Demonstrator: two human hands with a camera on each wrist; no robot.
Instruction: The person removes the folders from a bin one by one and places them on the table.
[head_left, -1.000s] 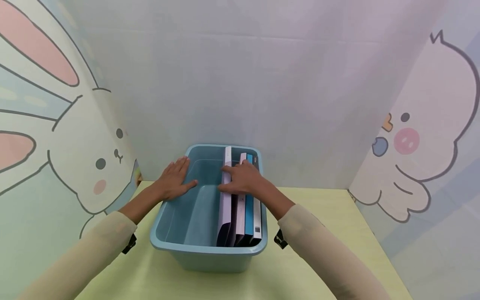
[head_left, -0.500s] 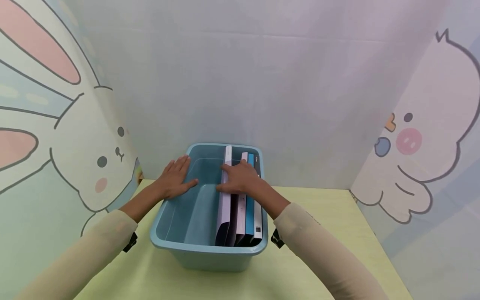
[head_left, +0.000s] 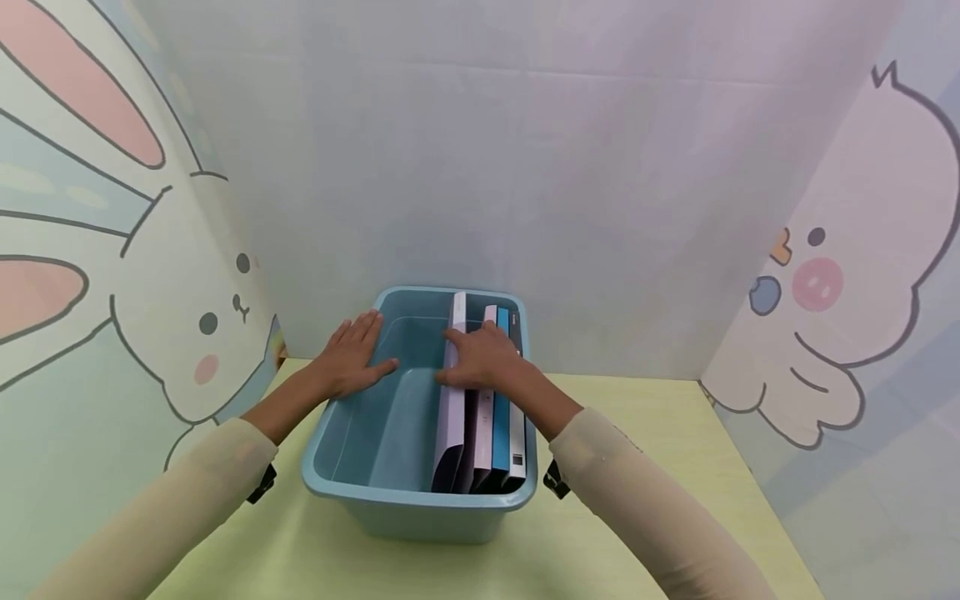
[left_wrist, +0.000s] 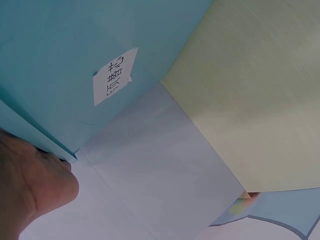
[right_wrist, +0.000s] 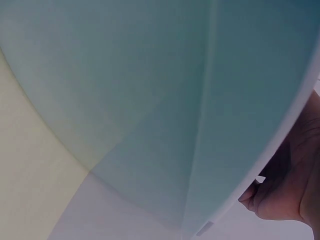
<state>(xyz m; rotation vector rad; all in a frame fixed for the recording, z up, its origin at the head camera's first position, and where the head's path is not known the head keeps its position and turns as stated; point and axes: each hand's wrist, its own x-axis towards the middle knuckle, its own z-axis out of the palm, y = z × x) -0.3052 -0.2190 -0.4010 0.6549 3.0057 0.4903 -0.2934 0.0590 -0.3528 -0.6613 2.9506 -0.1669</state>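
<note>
A blue plastic bin (head_left: 420, 498) stands on the table with several binders upright along its right side, spines up. My left hand (head_left: 348, 358) rests on the bin's left rim, fingers straight and thumb out over the inside. My right hand (head_left: 480, 358) lies across the binders and holds the lilac binder (head_left: 450, 425), its thumb and index finger over that spine's left side. Right of it stand a pale pink binder (head_left: 483, 433), a blue binder (head_left: 500, 429) and a white-and-black binder (head_left: 517, 433). In the right wrist view, the bin's wall (right_wrist: 140, 100) hides most of my right hand.
The bin stands on a pale yellow-green table (head_left: 622, 475), close to the back wall (head_left: 600, 208). Cartoon-printed panels close off both sides, a rabbit (head_left: 172, 333) left and a chick (head_left: 862, 250) right. A handwritten white label (left_wrist: 115, 77) is stuck on the bin's outer wall.
</note>
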